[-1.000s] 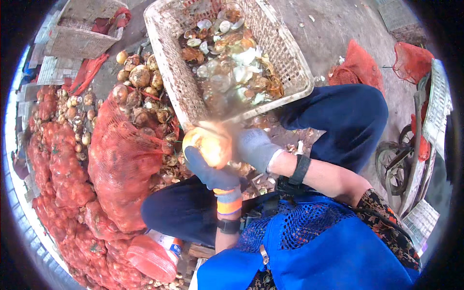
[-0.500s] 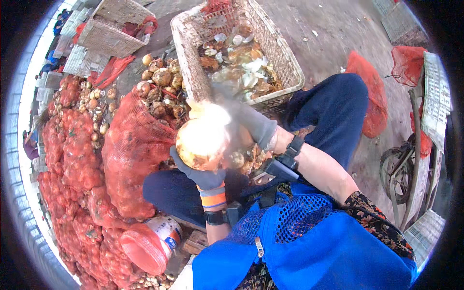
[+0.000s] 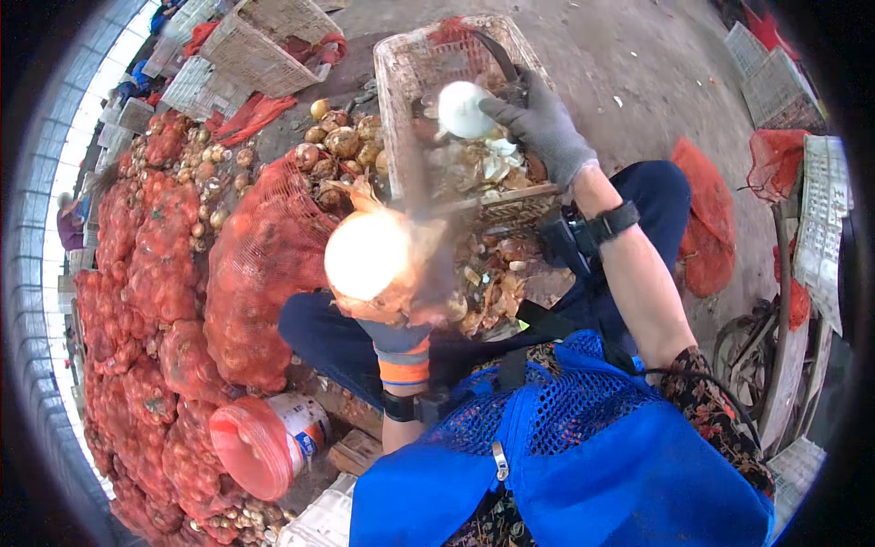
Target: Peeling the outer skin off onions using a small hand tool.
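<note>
My left hand point(image 3: 394, 335), in a grey glove with an orange-banded cuff, is closed round an onion point(image 3: 369, 258) above my left thigh. Glare whitens much of the onion, and loose brown skin hangs off it. Over the plastic crate point(image 3: 398, 87) is my right hand point(image 3: 551, 132), also gloved in grey. From its curled fingers sticks a dark, narrow, curved strip that looks like a knife blade point(image 3: 495, 53). A round white onion piece point(image 3: 463, 110) is at its thumb; whether it is gripped or dropping I cannot tell. Peeled skins and white layers lie inside the crate.
Several loose onions point(image 3: 342, 143) lie left of the crate. A full red mesh sack point(image 3: 260, 283) stands by my left knee, with more sacks point(image 3: 150, 264) beyond. A bucket point(image 3: 296, 424) with red mesh sits lower left. An onion-skin heap point(image 3: 492, 292) lies between my legs.
My right hand has moved from beside the onion up and away over the crate, and a white piece now shows at its thumb. The left hand keeps hold of the onion.
</note>
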Demonstrator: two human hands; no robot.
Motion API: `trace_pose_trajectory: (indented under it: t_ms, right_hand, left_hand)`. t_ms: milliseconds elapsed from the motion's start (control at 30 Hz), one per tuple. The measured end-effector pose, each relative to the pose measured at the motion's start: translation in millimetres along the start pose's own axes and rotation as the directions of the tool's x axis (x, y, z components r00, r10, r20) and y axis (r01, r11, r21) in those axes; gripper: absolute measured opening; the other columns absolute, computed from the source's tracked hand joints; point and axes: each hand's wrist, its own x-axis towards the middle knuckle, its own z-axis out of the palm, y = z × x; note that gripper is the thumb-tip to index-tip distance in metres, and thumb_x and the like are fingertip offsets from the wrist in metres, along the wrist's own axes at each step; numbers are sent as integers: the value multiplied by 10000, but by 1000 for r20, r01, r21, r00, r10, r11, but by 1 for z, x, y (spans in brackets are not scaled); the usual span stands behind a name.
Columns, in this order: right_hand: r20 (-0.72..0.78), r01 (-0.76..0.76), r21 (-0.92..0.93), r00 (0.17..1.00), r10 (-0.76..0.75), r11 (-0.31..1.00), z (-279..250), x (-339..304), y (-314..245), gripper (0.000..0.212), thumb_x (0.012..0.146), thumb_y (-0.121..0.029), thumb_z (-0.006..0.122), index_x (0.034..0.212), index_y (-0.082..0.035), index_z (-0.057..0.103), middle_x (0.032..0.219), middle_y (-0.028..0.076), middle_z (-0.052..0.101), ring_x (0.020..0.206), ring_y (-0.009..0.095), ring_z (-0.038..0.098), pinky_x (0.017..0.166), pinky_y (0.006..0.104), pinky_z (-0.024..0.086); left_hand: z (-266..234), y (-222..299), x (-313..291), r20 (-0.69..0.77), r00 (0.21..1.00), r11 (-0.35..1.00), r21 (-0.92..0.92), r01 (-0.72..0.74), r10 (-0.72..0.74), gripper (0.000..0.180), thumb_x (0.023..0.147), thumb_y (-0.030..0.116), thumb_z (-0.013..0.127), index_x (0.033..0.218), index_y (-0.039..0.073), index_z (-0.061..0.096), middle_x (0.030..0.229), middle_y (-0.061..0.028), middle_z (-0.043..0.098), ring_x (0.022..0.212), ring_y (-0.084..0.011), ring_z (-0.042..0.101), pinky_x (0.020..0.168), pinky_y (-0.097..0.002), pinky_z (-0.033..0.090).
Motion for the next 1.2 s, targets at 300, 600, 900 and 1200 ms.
trace_pose_trajectory:
  t_ms: [300, 600, 900, 1200]
  right_hand:
    - [274, -190, 282, 955, 111, 940, 57, -82, 11, 475, 897, -298, 564, 1282, -54, 432, 973, 74, 636, 769, 163, 632, 664, 301, 542]
    - [330, -434, 684, 901, 282, 586, 46, -76, 61, 410, 931, -388, 497, 1198, -78, 469, 984, 69, 596, 773, 132, 584, 637, 256, 492]
    - [209, -239, 438, 965, 160, 867, 47, -83, -9, 460, 881, -276, 592, 1233, -29, 428, 1001, 59, 573, 749, 107, 564, 524, 243, 471]
    - [-99, 192, -115, 974, -204, 975, 63, -77, -63, 617, 733, -274, 736, 1186, 31, 448, 923, 101, 588, 813, 151, 577, 719, 281, 483]
  left_hand:
    - [6, 6, 39, 386, 828, 254, 823, -508, 406, 580, 831, 333, 564, 1299, 23, 420, 1287, -114, 479, 1191, -268, 467, 1020, -390, 357]
    - [74, 30, 58, 168, 907, 678, 615, -403, 387, 955, 643, 307, 761, 1382, -34, 261, 1409, -183, 311, 1279, -292, 341, 1062, -421, 286]
    - [66, 36, 51, 5, 899, 861, 288, -420, 437, 993, 598, 151, 808, 1400, -7, 245, 1405, -150, 323, 1265, -272, 361, 1031, -378, 348]
    - [73, 50, 36, -217, 804, 803, 392, -449, 554, 896, 635, 70, 702, 1387, -53, 230, 1397, -165, 312, 1266, -278, 365, 1063, -391, 302]
